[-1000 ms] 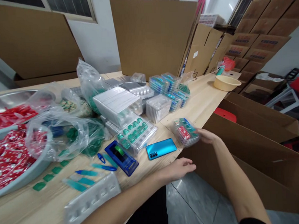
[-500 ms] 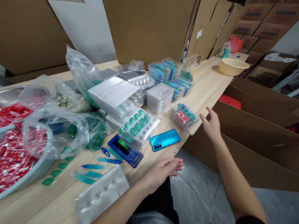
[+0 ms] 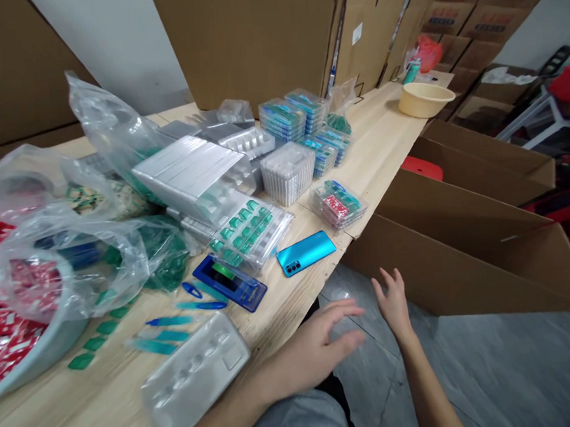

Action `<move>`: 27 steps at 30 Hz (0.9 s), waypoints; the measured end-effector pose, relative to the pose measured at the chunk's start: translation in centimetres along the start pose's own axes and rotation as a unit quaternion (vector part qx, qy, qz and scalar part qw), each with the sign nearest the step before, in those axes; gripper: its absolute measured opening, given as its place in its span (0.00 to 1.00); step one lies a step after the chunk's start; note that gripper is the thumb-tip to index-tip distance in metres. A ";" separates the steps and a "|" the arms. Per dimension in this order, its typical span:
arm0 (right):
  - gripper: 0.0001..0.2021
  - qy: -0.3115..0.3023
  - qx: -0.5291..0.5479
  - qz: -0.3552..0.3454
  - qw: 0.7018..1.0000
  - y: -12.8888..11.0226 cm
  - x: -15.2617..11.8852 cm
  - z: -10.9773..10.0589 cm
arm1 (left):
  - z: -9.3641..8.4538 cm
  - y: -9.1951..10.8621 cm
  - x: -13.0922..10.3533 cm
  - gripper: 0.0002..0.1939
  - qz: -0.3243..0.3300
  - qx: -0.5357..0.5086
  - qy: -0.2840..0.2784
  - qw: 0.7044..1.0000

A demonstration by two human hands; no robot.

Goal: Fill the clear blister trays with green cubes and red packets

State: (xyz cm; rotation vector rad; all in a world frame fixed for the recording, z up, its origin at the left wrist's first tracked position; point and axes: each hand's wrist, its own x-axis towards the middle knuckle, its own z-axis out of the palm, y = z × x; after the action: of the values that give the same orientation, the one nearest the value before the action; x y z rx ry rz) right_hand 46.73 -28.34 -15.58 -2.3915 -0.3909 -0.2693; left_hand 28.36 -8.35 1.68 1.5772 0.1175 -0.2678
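Passage, far right: bare strip of desk, between the blister stacks and the right edge. Obstacle at its far end: yellow basin. Passage, near right: air over the floor, right hand within it, bounded by a cardboard box. Slit: bare wood between phone and filled packs. Obstacle, centre: tilted tray stack. Obstacles, left: plastic bags, one overlapping a bowl.

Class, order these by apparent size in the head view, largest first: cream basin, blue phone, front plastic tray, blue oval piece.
Front plastic tray
Blue phone, cream basin: too alike to rank
Blue oval piece
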 end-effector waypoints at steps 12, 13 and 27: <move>0.33 0.019 0.027 -0.009 0.999 -2.5 0.7 0.9 | 3.1 -9.8 -0.1 0.23 -0.092 0.351 -0.031 0.931; 0.31 0.021 0.027 -0.015 0.999 -2.8 0.6 0.7 | 3.0 -9.7 -0.1 0.23 -0.092 0.344 -0.031 0.934; 0.26 0.093 0.116 -0.245 0.958 -13.8 -3.5 -2.0 | 1.0 -5.8 -3.9 0.41 -0.024 -0.243 0.041 0.969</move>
State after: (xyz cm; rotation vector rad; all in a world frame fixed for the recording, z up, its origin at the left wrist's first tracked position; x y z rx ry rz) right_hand 38.42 -20.48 -6.79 -1.9889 -0.8744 -0.6303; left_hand 23.06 -8.86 -3.00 1.0987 0.2650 -0.1932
